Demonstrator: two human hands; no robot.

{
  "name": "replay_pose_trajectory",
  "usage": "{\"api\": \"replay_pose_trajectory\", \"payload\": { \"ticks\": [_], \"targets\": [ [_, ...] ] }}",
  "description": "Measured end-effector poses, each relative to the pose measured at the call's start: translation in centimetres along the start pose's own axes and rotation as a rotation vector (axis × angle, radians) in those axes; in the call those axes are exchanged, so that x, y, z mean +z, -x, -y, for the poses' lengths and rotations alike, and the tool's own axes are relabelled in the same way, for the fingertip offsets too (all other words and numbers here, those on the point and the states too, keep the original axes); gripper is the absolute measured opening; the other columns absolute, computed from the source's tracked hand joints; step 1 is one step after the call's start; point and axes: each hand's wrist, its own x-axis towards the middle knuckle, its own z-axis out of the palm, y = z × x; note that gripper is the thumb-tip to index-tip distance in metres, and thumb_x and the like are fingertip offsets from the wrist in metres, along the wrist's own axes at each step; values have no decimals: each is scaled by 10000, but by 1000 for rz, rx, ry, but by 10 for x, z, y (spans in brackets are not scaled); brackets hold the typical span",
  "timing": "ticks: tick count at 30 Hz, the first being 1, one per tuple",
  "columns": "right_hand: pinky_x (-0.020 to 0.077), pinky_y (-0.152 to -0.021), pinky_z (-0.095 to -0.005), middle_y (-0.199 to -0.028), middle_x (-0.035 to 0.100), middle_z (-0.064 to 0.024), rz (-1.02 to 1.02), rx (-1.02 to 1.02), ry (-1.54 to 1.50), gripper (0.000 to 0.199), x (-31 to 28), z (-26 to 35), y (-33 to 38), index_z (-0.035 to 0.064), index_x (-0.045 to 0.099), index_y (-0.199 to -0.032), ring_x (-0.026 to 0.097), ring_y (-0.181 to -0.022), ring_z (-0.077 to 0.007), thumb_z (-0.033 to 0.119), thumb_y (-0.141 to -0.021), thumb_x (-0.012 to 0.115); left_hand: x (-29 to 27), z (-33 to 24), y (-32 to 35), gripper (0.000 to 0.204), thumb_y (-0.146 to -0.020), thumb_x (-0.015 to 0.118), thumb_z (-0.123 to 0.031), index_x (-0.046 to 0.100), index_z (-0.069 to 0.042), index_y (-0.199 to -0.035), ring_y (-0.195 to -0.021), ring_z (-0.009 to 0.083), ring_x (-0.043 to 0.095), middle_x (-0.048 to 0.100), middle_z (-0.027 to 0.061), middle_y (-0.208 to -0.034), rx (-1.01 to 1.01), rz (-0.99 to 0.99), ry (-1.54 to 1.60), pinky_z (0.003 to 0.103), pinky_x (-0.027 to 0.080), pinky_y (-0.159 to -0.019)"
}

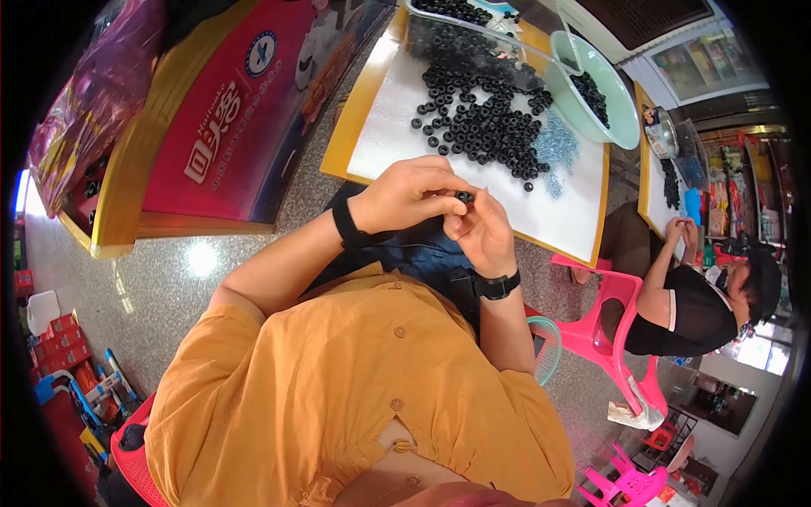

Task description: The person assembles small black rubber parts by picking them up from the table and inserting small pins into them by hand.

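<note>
In front of my body, just off the near edge of the table, my two hands meet. Finger and thumb of my left hand [410, 196] pinch a small black ring-shaped part [463, 196]. My right hand [486, 232] is closed right beside it, fingertips pressed together near the part; whatever they hold is too small to make out. Many matching black ring parts [486, 127] lie heaped on the white tabletop sheet [384, 127] beyond my hands. To the right of the heap is a scatter of tiny pale-blue clear pieces [556, 145].
A clear plastic tray [422, 38] of black parts and a mint-green basin [627, 118] stand at the table's far side. A pink box [228, 127] stands left. At right, a co-worker [693, 296] sits at another table, near a pink stool [604, 317].
</note>
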Motion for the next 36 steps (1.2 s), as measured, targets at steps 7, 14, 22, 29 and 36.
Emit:
{"api": "replay_pose_trajectory", "payload": {
  "ticks": [7,14,22,29,36],
  "targets": [
    [413,-550,-231,-757,599,-16,-41,28,138,267,-18,1,-8,-23,651,-1056,514,-610,-73,227,-966,621,-1,11,5,328,-823,769,-153,697,-58,-1129,-715,168,587,622,66,-831,-93,39,-77,289,475,-642],
    [440,-597,-211,-842,630,-27,-344,-264,880,307,-47,144,-37,-4,624,-1178,538,-646,-63,129,-903,656,3,32,0,357,-868,705,-317,693,-72,-1127,-692,189,591,646,84,-865,-393,-30,-35,322,503,-674],
    [523,-785,-274,-1142,647,-137,-509,-479,1041,509,-91,186,-84,-28,520,-1341,629,-929,-154,132,-886,684,3,40,8,291,-873,705,-257,703,-57,-1085,-746,217,616,652,99,-871,-296,13,-87,329,503,-701],
    [524,-787,-319,-931,723,-114,-386,-353,1625,201,-88,125,-114,57,739,-1020,682,-853,-212,162,-857,685,1,39,8,250,-871,707,-212,712,-57,-1066,-784,232,630,656,102,-871,-269,49,-120,327,505,-710],
    [520,-822,-401,-961,697,-160,-252,-405,1900,167,-75,124,-152,82,746,-967,661,-904,-331,154,-846,657,0,38,5,222,-862,693,-210,717,-41,-1003,-816,282,645,668,133,-894,-276,65,-74,367,513,-733]
  ]
}}
